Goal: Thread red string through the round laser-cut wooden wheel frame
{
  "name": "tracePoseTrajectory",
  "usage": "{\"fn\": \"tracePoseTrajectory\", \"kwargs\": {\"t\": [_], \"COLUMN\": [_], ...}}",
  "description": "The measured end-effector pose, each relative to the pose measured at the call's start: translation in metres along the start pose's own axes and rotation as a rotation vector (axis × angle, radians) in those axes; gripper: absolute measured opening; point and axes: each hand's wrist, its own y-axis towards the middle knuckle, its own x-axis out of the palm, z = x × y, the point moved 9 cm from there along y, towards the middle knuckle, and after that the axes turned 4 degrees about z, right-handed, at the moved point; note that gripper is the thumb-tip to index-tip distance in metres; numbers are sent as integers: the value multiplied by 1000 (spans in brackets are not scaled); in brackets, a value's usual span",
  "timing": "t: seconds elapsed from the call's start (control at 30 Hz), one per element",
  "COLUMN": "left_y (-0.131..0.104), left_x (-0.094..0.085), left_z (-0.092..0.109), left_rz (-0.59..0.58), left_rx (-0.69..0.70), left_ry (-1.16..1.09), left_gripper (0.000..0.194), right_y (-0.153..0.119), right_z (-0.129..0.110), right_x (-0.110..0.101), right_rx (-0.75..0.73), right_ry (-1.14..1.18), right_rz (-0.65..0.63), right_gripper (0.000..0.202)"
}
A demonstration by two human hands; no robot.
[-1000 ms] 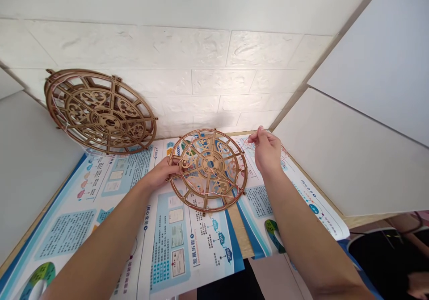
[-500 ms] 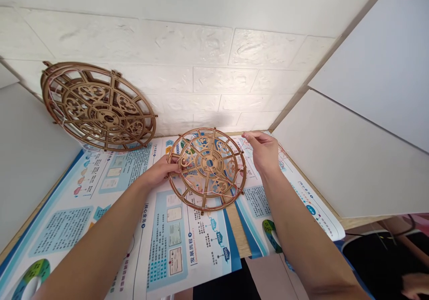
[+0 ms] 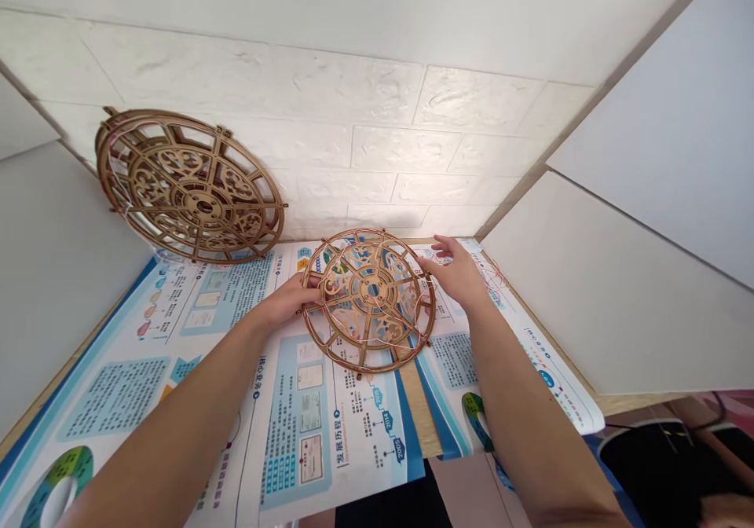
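Observation:
A round brown lattice frame (image 3: 386,292) with spokes and scroll cut-outs is tilted up above the printed sheets. Thin pale and reddish wires run around its rim and across its lower part. My left hand (image 3: 288,302) grips the left edge, thumb in front and the other fingers partly hidden behind. At the upper right edge is my right hand (image 3: 456,273), fingers apart, its thumb at or very near the rim; contact is hard to make out. Behind that hand lies a loose tangle of thin reddish wire (image 3: 495,278).
Several similar lattice frames (image 3: 192,202) lean in a stack against the white brick-patterned wall (image 3: 306,147) at the back left. Printed sheets (image 3: 229,371) cover the wooden tabletop (image 3: 422,406). White panels (image 3: 642,292) stand on both sides. A person's hand (image 3: 727,508) shows at lower right.
My right hand has come down and left to the frame's right edge, and its pinched fingers have spread. My left hand keeps its grip. The whole view has shifted slightly.

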Motion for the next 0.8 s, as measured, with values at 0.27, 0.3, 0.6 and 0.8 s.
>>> {"fn": "tracePoseTrajectory", "kwargs": {"t": [0.27,0.3,0.6,0.8], "left_y": [3,4,0,-1], "left_x": [-1,-2,3,1], "left_z": [-3,-3,6,6], "left_rz": [-29,-27,-50,-40], "left_rx": [35,37,94,97], "left_ry": [8,11,53,61], "left_gripper": [21,22,16,10], "right_y": [-11,-15,-24,-24], "right_z": [15,17,-10,-27], "right_x": [-1,0,10,17], "right_rx": [208,241,47,-159], "right_ry": [-257,-269,35,-17], "right_rz": [-369,-403,-506,-412], "right_gripper": [49,45,19,16]}}
